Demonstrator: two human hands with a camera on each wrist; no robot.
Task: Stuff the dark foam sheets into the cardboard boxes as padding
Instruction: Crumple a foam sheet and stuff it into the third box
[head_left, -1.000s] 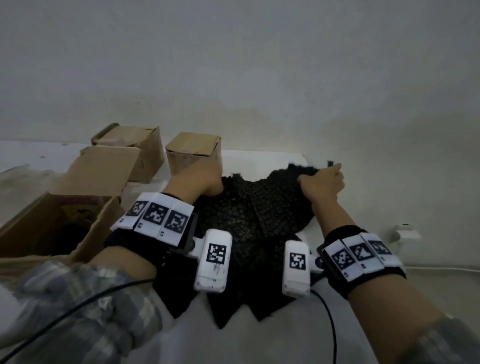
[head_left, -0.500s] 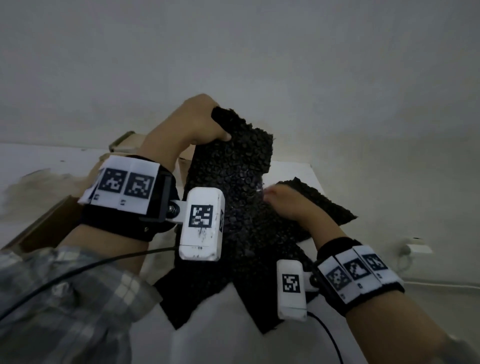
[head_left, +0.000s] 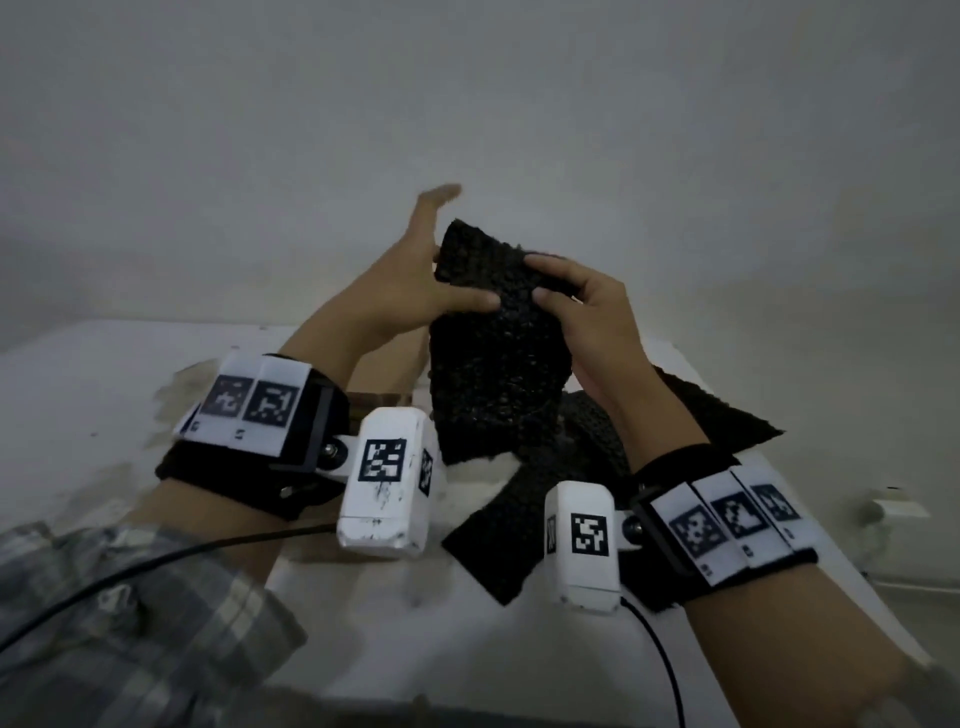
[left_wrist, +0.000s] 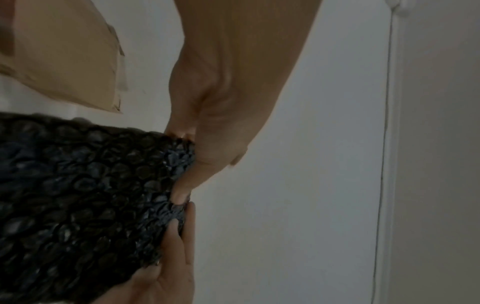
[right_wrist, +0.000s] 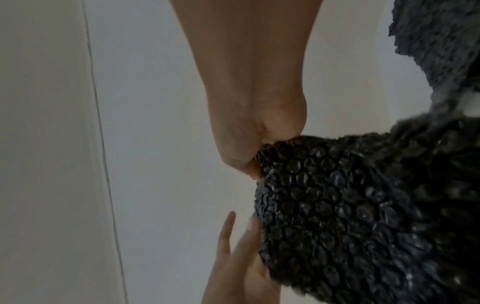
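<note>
Together, both hands (head_left: 415, 296) raised, pinching foam sheet (head_left: 498, 364)

Foam sheet (head_left: 498, 358) held up between both hands, left hand (head_left: 410, 296), right hand (head_left: 587, 322), more sheets (head_left: 519, 525) on table (head_left: 78, 395) below

Head view high, facing down-forward; wrist views close, sharing foam sheet (left_wrist: 85, 197).

A plain, dim indoor room, perhaps a home corner used for packing: bare off-white wall (head_left: 519, 104), a white counter (head_left: 78, 395) set against it, a cardboard box (left_wrist: 64, 51) on the counter, and a white wall socket (head_left: 896, 508) low beside it.
</note>
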